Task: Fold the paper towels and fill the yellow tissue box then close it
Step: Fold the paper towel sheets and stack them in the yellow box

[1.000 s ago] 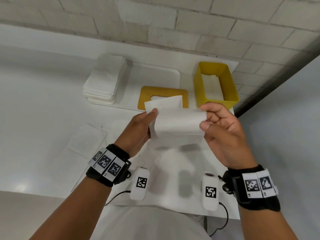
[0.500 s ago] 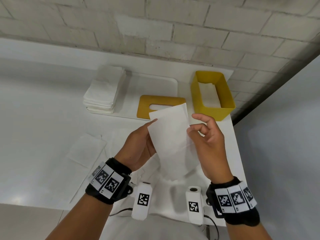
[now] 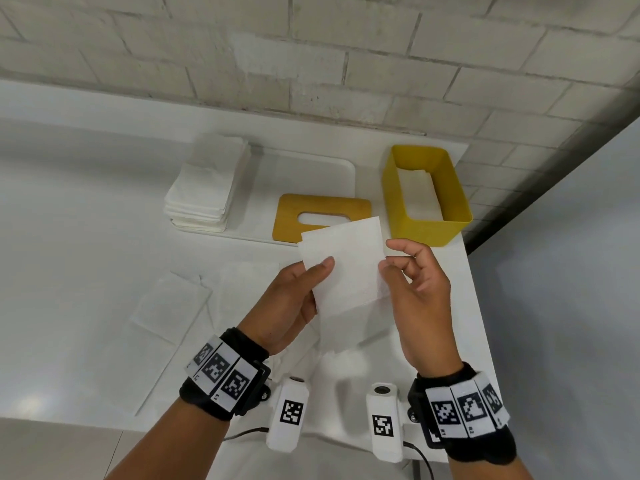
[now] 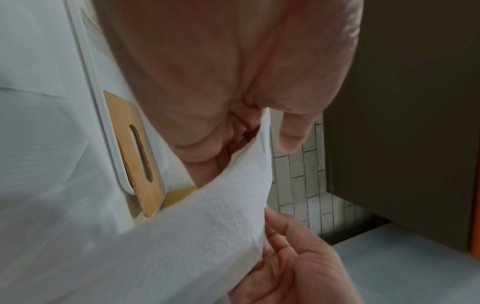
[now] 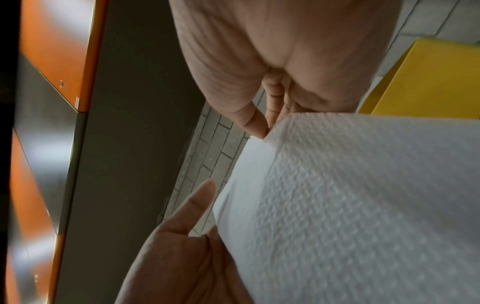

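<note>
Folded paper towel (image 3: 343,261) held above the table; left hand (image 3: 294,299) pinches it, right hand (image 3: 415,289) pinches its right edge; yellow tissue box (image 3: 427,225) lies far-right (right hand nearer), long axis near-to-far.

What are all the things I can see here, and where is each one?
Folded paper towel: one, white, held up between both hands, above the table.
Tissue box: one, yellow, open, far right of the table, white paper inside.
Box lid: one, yellow-brown with a slot, lying flat, left of the box, partly on the tray.
Towel stack: one pile, white, far left on the tray.
Tray: one, white, at the back of the table.
Loose towels: a few, white, flat on the table near left.
Table: one, white.
Wall: pale brick, behind.
Left hand: holds the towel's left edge.
Right hand: fingers pinch its right edge.
</note>
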Available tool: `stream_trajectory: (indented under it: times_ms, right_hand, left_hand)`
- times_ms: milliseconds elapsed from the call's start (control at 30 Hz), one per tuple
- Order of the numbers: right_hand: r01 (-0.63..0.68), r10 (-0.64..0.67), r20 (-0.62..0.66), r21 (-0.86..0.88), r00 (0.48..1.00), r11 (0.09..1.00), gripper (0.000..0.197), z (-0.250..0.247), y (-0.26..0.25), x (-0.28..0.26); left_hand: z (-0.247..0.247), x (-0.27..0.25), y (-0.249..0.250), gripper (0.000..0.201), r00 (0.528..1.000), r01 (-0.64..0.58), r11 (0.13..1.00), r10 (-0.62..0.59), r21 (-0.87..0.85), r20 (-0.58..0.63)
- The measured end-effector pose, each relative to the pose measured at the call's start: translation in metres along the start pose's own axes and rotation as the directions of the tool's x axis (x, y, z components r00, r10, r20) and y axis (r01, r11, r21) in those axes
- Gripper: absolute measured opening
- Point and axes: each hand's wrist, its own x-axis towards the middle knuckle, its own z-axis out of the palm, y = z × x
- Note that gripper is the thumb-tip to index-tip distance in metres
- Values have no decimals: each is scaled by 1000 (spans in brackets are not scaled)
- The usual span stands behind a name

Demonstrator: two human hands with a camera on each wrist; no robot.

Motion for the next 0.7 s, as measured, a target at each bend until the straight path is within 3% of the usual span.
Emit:
stream_trajectory:
  times_ms: [500, 633, 700]
  right_hand:
    - [-37, 38, -44, 21, 998, 999, 28, 2, 5, -1]
    - [-94, 94, -39, 3, 995, 996, 28, 3, 9, -1]
    - [-160, 161, 25, -22, 987, 987, 29, -1, 14, -2]
  left_hand:
    - [5, -1, -13, 45, 998, -38, 999, 39, 14, -47]
    - [2, 0, -17, 30, 992, -14, 994, 28, 112, -123]
    - [-2, 2, -16, 27, 984, -30, 990, 53, 135, -170]
